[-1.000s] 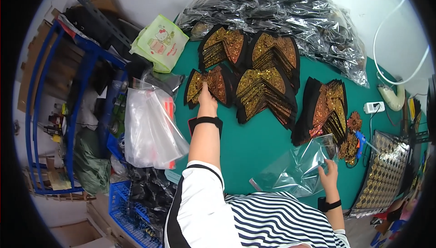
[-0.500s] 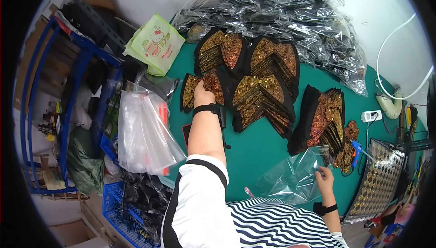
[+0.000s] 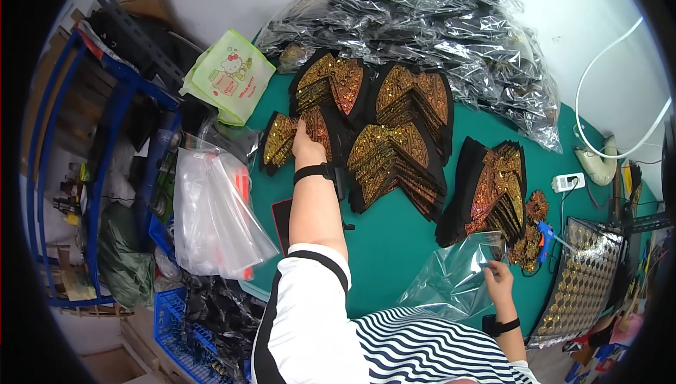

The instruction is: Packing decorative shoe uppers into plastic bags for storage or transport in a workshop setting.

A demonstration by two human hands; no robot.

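My left hand reaches to a small batch of black sequined pieces with gold and copper faces, at the left of the green table. Its fingers are closed on the batch near the middle; the fingertips are partly hidden. Nearer to me on the right, my right hand pinches the edge of a clear plastic bag, which lies spread on the table. Fanned stacks of similar sequined pieces stand right of my left hand. Another stack lies beyond the bag.
Filled clear bags are heaped at the back. Left are a green tote, flat clear bags and a blue crate. Right are a blue glue gun, loose sequined trims, a power socket and a gold-patterned sheet.
The whole view has shifted slightly. The batch under my left hand has moved a little left against its neighbouring stacks. My right hand stays at the plastic bag.
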